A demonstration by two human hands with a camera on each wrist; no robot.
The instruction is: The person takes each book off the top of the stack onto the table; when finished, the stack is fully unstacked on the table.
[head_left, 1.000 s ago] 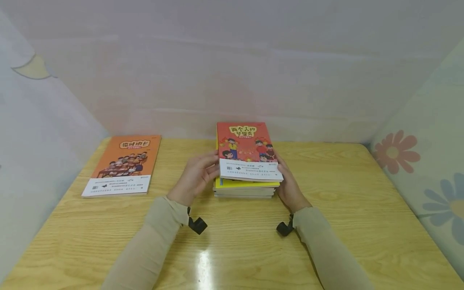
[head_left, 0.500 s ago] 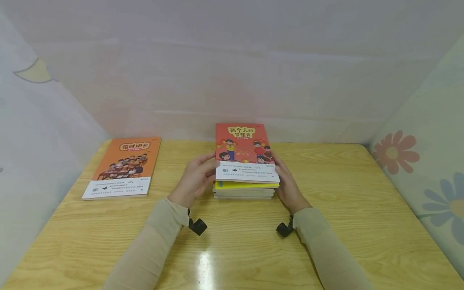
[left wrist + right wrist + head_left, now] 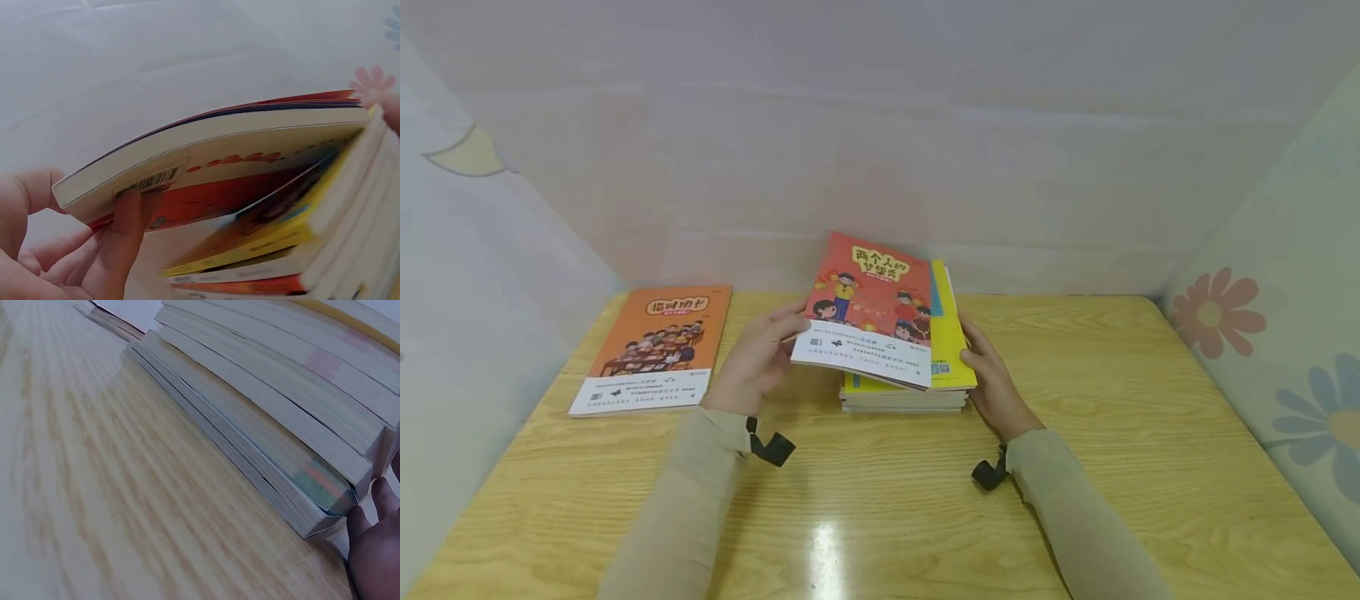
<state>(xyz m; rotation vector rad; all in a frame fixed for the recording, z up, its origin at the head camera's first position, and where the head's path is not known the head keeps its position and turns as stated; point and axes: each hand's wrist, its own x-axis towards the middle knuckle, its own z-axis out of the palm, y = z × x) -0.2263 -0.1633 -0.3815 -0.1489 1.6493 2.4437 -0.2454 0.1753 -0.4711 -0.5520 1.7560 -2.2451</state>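
Note:
My left hand [image 3: 758, 358] pinches the left edge of a red book [image 3: 872, 312], thumb above and fingers beneath. In the left wrist view the red book [image 3: 212, 144] is tilted up at my left hand [image 3: 81, 250], its barcode side over the fingers. Below it lies a stack of several books, a yellow book [image 3: 951, 358] on top. The red book's right part overlaps that yellow cover. My right hand [image 3: 996, 383] rests against the right side of the stack, fingers lightly bent. In the right wrist view the fingers of my right hand [image 3: 378, 550] touch the stack's page edges [image 3: 269, 412].
An orange book [image 3: 658, 342] with a white lower band lies flat at the left of the wooden table [image 3: 880, 500]. Pale cloth walls [image 3: 880, 167] stand behind and on both sides, with printed flowers at the right.
My left hand has moved left and raised the left side of the red book, which now lies askew and uncovers part of the yellow book. My right hand has stayed at the stack.

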